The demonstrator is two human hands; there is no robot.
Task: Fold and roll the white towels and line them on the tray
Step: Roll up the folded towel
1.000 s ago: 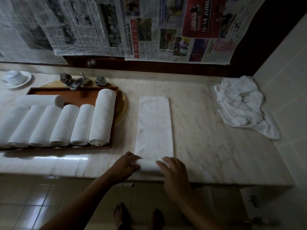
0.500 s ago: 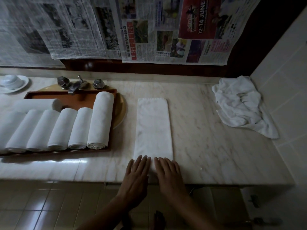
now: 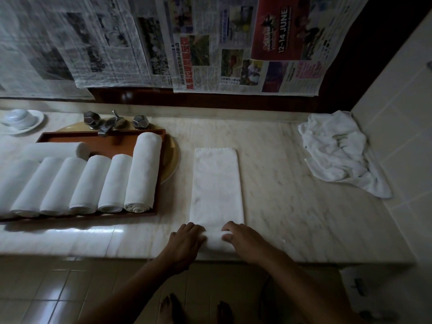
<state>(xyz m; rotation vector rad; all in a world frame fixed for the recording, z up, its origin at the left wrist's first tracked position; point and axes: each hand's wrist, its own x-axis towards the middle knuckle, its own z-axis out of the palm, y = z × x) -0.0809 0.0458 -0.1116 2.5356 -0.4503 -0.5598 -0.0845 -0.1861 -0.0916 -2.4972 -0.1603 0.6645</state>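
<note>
From the head camera: grips the near end of the folded towel (image 3: 216,183) with left hand (image 3: 184,242) and right hand (image 3: 245,239), fingers now curled over a small roll (half a second ago pressed flat on it). Means rolling only just begun, with most of the strip left to wind, flat on the counter (image 3: 280,183) just right of the tray (image 3: 112,143). On the tray, a row of rolled towels (image 3: 142,171). Far right, a crumpled pile (image 3: 336,153) waiting. Ahead of the roll, no obstacle.
</note>
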